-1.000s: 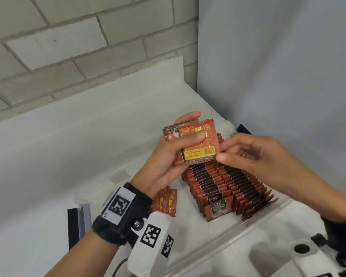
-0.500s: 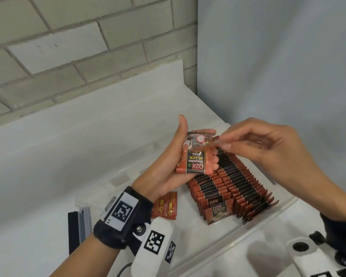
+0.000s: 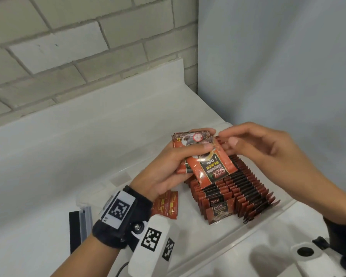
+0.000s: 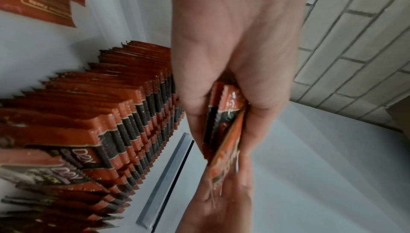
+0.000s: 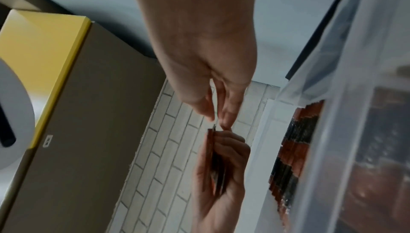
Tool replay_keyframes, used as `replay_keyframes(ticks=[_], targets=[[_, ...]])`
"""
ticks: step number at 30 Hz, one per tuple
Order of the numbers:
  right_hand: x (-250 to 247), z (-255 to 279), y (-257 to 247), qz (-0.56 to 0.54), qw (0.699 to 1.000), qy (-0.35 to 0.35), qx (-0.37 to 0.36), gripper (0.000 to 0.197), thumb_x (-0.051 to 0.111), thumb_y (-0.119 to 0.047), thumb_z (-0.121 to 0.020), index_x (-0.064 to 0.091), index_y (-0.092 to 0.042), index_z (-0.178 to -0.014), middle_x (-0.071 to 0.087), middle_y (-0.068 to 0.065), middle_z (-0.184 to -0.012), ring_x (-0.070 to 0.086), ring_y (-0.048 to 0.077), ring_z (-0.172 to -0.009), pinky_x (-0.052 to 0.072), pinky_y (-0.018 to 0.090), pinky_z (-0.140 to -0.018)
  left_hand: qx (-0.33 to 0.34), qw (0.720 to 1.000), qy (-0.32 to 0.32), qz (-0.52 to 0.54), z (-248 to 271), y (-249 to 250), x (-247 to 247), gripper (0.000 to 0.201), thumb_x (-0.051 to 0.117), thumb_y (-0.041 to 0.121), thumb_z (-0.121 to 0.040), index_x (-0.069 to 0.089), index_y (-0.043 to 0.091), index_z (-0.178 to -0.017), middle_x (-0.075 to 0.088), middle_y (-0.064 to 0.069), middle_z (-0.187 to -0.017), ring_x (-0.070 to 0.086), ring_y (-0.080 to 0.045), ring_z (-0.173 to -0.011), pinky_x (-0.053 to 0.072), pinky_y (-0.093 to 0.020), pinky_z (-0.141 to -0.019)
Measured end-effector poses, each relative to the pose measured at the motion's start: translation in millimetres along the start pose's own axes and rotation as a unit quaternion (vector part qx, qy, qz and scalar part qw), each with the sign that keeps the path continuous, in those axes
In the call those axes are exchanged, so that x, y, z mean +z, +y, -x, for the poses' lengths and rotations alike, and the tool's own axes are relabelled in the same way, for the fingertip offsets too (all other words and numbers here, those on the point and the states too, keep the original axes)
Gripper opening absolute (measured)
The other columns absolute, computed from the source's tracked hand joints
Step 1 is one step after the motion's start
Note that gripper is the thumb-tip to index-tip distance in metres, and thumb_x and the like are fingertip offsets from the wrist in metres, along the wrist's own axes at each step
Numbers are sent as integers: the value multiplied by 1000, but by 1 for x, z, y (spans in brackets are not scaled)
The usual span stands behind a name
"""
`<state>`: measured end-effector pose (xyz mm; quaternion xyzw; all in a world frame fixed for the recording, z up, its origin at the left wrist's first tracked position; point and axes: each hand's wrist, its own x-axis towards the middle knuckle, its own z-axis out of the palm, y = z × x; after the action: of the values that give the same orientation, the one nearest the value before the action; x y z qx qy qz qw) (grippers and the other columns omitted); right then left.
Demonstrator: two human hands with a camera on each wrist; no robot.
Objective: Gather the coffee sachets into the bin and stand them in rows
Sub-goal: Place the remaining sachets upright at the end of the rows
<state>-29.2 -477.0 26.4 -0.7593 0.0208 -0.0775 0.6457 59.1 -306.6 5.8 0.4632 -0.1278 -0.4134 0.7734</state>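
My left hand (image 3: 200, 151) grips a small stack of red-and-black coffee sachets (image 3: 210, 168), thumb across the front, print upside down. It hovers over the far end of the rows. My right hand (image 3: 227, 137) is at the stack's top right corner; in the right wrist view its thumb and forefinger (image 5: 228, 114) pinch a thin sachet edge (image 5: 210, 147). Two long rows of sachets (image 3: 234, 194) stand on edge in the clear bin (image 3: 248, 230). The left wrist view shows the held stack (image 4: 226, 123) edge-on beside the rows (image 4: 111, 123).
Two loose sachets (image 3: 166, 204) lie flat in the bin's left part. A black and grey strip (image 3: 80, 224) lies left of the bin. A brick wall stands behind, a white panel to the right. A yellow-edged box (image 5: 44, 44) is off to the side.
My left hand has turned the stack from its yellow-labelled back to its printed front. My right hand let go of the side and moved up to the top corner.
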Motion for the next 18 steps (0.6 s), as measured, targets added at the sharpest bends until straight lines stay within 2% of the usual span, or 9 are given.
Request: replay_keyframes(ticks=[3, 6, 8, 11, 15, 18], targets=[[-1, 2, -4, -16, 997, -29, 71, 41, 62, -45, -69, 68, -11, -92, 74, -3, -84, 69, 9, -78, 52, 14, -73, 31, 999, 18, 27, 0, 2, 1, 26, 62, 1, -82, 69, 14, -104, 72, -7, -92, 71, -20, -86, 58, -30, -75], [1, 4, 0, 4, 989, -93, 115, 29, 71, -35, -68, 70, -12, -85, 75, 0, -86, 70, 14, -80, 52, 14, -73, 55, 997, 32, 34, -2, 1, 0, 30, 60, 4, -77, 69, 15, -103, 72, -5, -90, 70, -19, -85, 57, -29, -73], [1, 4, 2, -2, 989, -87, 123, 20, 74, -26, -68, 70, -11, -80, 75, 5, -83, 71, 18, -78, 52, 14, -71, 65, 997, 33, 35, -2, 1, -1, 29, 62, 5, -75, 73, 18, -98, 72, -6, -91, 70, -20, -87, 57, -29, -73], [-4, 2, 4, -23, 990, -49, 129, 15, 75, -26, -67, 69, -13, -71, 73, 6, -77, 67, 14, -70, 51, 13, -68, 76, 996, 35, 33, -2, 2, -2, 31, 68, 5, -68, 75, 21, -94, 71, -8, -95, 69, -22, -90, 57, -28, -73], [-10, 0, 7, -63, 988, -50, 135, 15, 73, -32, -72, 72, -17, -77, 71, 5, -79, 59, 13, -69, 49, 16, -68, 77, 996, 19, 34, -2, 2, -3, 35, 70, 5, -64, 75, 22, -95, 72, -10, -100, 69, -24, -95, 58, -30, -77], [-10, -1, 7, -118, 983, -49, 132, 9, 71, -26, -74, 71, -17, -77, 62, 4, -71, 51, 12, -65, 47, 15, -64, 72, 997, 15, 32, -1, 2, -4, 38, 71, 5, -64, 74, 23, -98, 71, -12, -105, 68, -27, -99, 57, -33, -82]])
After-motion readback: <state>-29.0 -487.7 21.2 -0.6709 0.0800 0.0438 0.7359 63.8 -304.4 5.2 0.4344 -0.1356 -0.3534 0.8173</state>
